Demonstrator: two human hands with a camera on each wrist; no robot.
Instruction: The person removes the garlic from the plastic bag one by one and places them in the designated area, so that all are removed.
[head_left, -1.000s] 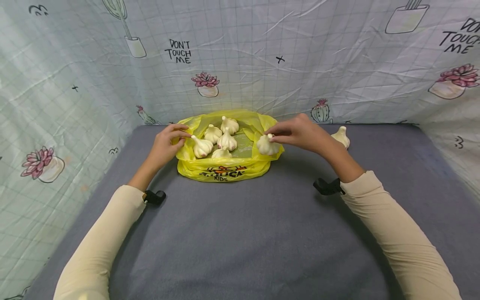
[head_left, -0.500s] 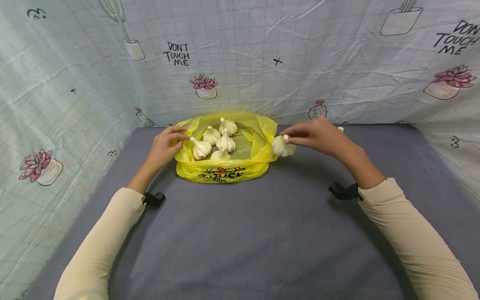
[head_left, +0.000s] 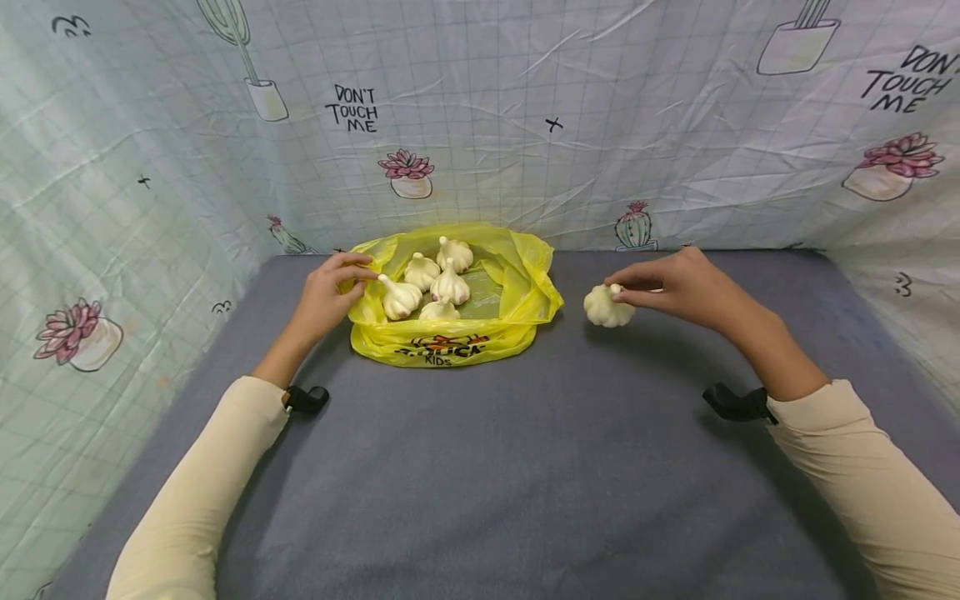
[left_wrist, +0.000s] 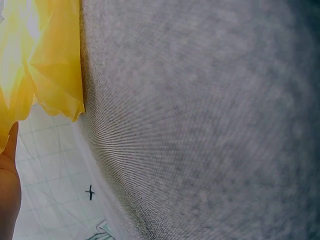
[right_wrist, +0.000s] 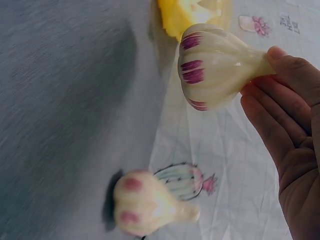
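Note:
My right hand (head_left: 682, 287) pinches a garlic bulb (head_left: 606, 307) by its stem, off to the right of a yellow plastic bag (head_left: 457, 348). Purple streaks mark the pale base of this bulb (right_wrist: 212, 67) in the right wrist view. At the bag's left rim, my left hand (head_left: 330, 287) grips the plastic between thumb and fingers. Inside the open bag lie several garlic bulbs (head_left: 450, 285). Another garlic bulb (right_wrist: 145, 202) rests on the table in the right wrist view; the right hand hides it in the head view.
A grey cloth (head_left: 480, 467) covers the table. Behind it hangs a pale printed curtain (head_left: 487, 108), which also runs along the left and right sides. Black wrist cameras (head_left: 738, 402) sit on both wrists.
The right hand has carried its garlic bulb rightward, from over the bag's right side to well beside it. The left hand has stayed at the bag's left rim.

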